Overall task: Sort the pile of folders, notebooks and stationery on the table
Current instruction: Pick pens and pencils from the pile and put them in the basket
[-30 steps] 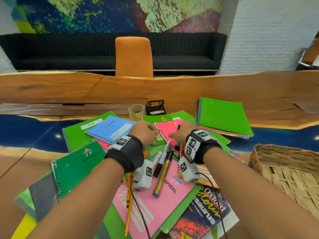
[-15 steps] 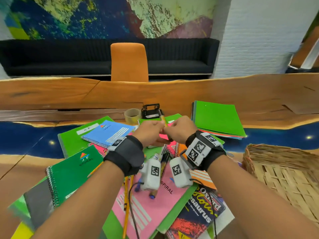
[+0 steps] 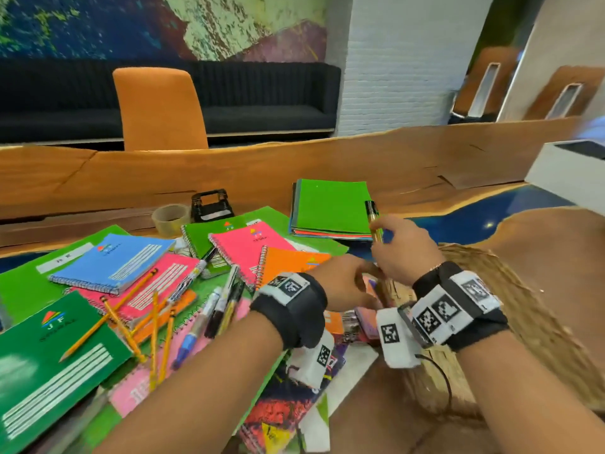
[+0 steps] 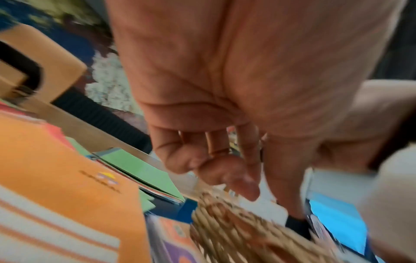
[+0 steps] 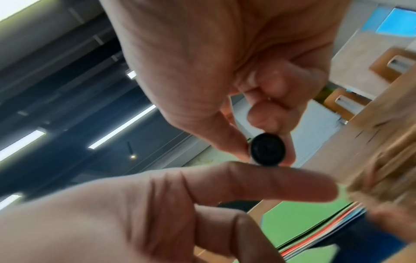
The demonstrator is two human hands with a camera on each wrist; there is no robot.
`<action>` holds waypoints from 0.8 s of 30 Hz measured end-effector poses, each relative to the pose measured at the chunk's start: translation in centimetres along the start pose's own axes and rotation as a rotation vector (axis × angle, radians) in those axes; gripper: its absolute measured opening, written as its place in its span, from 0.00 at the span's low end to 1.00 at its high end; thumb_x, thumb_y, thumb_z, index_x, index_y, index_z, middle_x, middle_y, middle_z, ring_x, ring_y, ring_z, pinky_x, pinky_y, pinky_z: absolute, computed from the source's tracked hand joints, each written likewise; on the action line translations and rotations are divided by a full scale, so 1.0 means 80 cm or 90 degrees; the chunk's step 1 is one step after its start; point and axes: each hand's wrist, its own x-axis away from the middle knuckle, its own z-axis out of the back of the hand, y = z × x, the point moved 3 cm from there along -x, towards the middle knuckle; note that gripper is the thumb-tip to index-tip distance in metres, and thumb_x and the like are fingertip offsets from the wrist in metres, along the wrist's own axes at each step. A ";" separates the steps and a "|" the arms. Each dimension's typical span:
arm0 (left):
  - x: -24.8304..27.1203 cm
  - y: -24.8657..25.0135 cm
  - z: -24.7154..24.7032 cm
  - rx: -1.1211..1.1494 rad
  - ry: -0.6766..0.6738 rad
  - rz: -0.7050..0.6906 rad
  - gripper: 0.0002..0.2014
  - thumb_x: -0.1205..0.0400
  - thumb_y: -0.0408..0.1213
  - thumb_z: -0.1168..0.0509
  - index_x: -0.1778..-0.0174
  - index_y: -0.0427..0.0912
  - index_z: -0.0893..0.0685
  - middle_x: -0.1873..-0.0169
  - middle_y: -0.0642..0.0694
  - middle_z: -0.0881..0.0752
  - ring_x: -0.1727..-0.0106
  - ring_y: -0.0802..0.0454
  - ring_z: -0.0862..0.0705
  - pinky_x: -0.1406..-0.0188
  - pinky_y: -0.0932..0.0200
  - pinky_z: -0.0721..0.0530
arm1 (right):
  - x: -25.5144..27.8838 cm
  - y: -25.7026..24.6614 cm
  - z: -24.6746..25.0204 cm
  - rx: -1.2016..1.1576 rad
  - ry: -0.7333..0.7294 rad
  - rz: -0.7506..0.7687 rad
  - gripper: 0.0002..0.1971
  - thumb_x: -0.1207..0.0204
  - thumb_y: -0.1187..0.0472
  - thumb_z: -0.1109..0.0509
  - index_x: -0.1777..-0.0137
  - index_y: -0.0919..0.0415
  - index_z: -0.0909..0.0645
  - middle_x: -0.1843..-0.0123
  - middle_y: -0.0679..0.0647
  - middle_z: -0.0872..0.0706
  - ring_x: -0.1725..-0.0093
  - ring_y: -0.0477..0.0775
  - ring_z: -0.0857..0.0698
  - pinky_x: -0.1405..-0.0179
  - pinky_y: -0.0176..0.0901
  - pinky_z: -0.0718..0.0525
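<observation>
Painted mural wall (image 3: 196, 24), white brick pillar (image 3: 406, 60), black sofa (image 3: 262, 103), orange chair (image 3: 160, 109)

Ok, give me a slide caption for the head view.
Right hand lifts a yellow marker toward the wicker basket.

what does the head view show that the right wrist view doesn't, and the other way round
Only the head view shows the left hand, the wicker basket, the scattered pencils and the blue notebook. Only the right wrist view shows the marker's round black end cap pinched by the fingers, plus ceiling lights. Both show the right hand holding the marker and the green folder stack.
</observation>
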 end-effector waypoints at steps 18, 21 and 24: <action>-0.055 0.012 -0.052 -0.199 -0.006 0.026 0.25 0.34 0.68 0.25 0.63 0.47 0.11 0.64 0.50 0.12 0.61 0.51 0.16 0.64 0.55 0.18 | 0.020 0.078 0.022 0.067 -0.104 -0.064 0.19 0.27 0.65 0.34 0.39 0.47 0.14 0.31 0.52 0.17 0.45 0.56 0.14 0.47 0.44 0.16; -0.063 0.013 -0.051 -0.208 0.105 0.054 0.15 0.25 0.54 0.28 0.69 0.46 0.17 0.66 0.48 0.14 0.61 0.47 0.16 0.65 0.56 0.20 | 0.017 0.076 0.027 0.075 -0.103 -0.060 0.19 0.26 0.65 0.33 0.39 0.48 0.15 0.29 0.51 0.20 0.44 0.55 0.16 0.51 0.43 0.19; -0.064 0.015 -0.056 -0.200 0.129 0.095 0.09 0.27 0.37 0.32 0.73 0.48 0.22 0.67 0.49 0.16 0.62 0.47 0.18 0.66 0.60 0.24 | 0.016 0.077 0.032 0.084 -0.104 -0.057 0.17 0.25 0.64 0.32 0.38 0.48 0.15 0.29 0.51 0.21 0.39 0.55 0.17 0.44 0.44 0.17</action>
